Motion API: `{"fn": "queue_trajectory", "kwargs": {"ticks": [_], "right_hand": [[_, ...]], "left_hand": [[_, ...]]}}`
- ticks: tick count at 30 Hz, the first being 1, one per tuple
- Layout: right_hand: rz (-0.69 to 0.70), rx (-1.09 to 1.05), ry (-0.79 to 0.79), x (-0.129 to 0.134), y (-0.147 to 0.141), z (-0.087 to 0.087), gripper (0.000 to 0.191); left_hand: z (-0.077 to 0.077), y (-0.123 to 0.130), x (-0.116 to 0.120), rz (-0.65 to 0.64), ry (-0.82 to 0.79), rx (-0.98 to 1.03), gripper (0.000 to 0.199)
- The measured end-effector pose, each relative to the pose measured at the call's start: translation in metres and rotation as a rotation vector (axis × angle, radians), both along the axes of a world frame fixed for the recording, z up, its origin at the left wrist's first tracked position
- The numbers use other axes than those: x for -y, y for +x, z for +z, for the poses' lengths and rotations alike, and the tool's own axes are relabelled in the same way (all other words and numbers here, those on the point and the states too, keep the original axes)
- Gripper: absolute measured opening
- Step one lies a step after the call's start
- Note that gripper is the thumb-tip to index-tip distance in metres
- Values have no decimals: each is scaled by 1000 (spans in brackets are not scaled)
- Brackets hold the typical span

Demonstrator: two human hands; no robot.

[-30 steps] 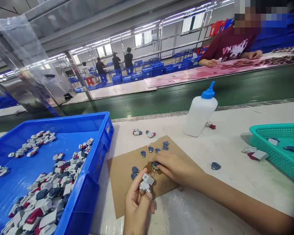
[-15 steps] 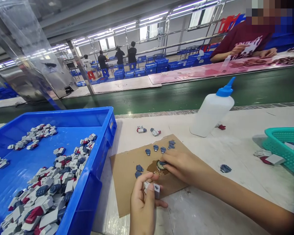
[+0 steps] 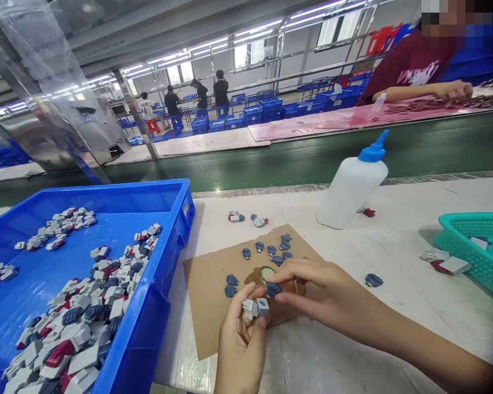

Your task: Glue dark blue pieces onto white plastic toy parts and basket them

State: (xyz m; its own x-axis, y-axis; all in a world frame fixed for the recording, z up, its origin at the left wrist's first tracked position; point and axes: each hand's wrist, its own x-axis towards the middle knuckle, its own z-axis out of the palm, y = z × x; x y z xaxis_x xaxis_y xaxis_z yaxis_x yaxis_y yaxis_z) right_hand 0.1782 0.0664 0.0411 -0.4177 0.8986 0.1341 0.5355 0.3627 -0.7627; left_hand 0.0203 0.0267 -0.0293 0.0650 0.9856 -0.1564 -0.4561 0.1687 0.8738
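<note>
My left hand (image 3: 243, 334) holds a light grey blocky part (image 3: 263, 307) between thumb and fingers, with another pale grey piece (image 3: 250, 309) beside it. Just to the right, my right hand (image 3: 312, 282) pinches a dark blue part (image 3: 273, 289) close to the grey one; whether they touch is unclear. Behind the fingers, a small round cap (image 3: 267, 274) sits on a wet brown patch of the cardboard sheet (image 3: 209, 306). Several dark blue pieces (image 3: 259, 247) lie on that cardboard.
At left stands a blue crate (image 3: 156, 323) of mixed grey, red and blue parts. A white bottle (image 3: 349, 186) with a blue nozzle and a green basket (image 3: 468, 235) stand right. Across the green belt (image 3: 238, 169), a person in a maroon shirt (image 3: 406, 65) handles pieces.
My right hand has lifted a dark blue part from the cap to beside the grey part. My left hand has turned, showing more of its pieces. The person opposite has reached out over the pieces.
</note>
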Motion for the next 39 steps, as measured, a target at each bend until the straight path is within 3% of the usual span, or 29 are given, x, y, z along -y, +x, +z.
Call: {"fn": "queue_trajectory", "kwargs": {"ticks": [5,13,18,24,29,33,39], "right_hand": [[40,-31,-82,6,-6,-2,17],[6,19,21,-2,-3,-14,16],[-60,288,183,-23,0,-28,18],[19,490,119,-35,-2,-27,18],[-24,561,118,-32,-1,-24,16],[-29,433,142,-28,1,-20,14],[-45,122,-11,-12,3,1,22]], "left_hand": [[0,2,2,-25,17,-20,43],[-2,2,2,-31,25,-31,45],[-1,4,3,-23,-10,-32,51],[0,6,6,-38,-24,-51,56],[2,6,7,-16,-53,-46,56],[3,7,6,42,-95,-49,62],[0,8,5,47,-65,-80,64]]}}
